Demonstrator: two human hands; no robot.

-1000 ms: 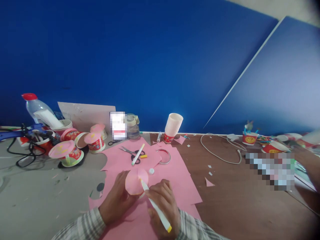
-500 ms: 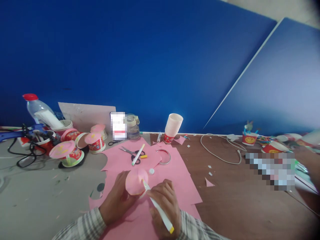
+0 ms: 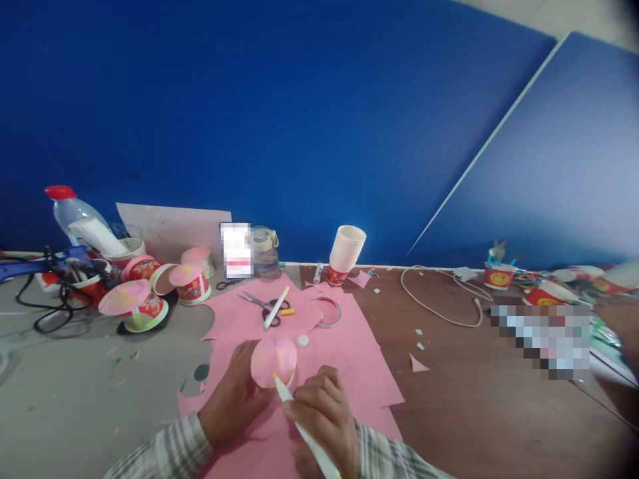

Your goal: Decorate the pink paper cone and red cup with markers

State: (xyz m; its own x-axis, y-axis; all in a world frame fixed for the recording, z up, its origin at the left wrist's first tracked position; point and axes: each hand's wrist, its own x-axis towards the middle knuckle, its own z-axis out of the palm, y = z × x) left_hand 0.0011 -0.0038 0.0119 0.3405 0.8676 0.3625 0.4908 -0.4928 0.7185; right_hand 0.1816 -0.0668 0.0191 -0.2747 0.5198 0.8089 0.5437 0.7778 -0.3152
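My left hand [image 3: 237,396] is wrapped round a paper cup topped with a pink paper disc [image 3: 272,356]; most of the cup is hidden under the disc and fingers. In my right hand [image 3: 324,412] is a white marker [image 3: 312,442] with a yellow tip, which meets the disc near its front edge. Pink paper sheets [image 3: 344,372] lie beneath both hands. Just beyond them are a small white round piece [image 3: 302,341], scissors [image 3: 264,303], a second white marker [image 3: 276,308], a yellow cap [image 3: 287,312] and a roll of tape [image 3: 327,313].
Red cups with pink discs [image 3: 190,283] stand at the left, near a bottle [image 3: 74,213] and glasses [image 3: 54,316]. A cup stack [image 3: 347,249] and a jar [image 3: 265,253] stand by the blue partition [image 3: 299,133]. A cable [image 3: 439,313] and another person's arm [image 3: 619,332] are at the right.
The marker tip has moved from the right part of the disc to the left and toward me. My right hand has lowered slightly; my left hand keeps its hold.
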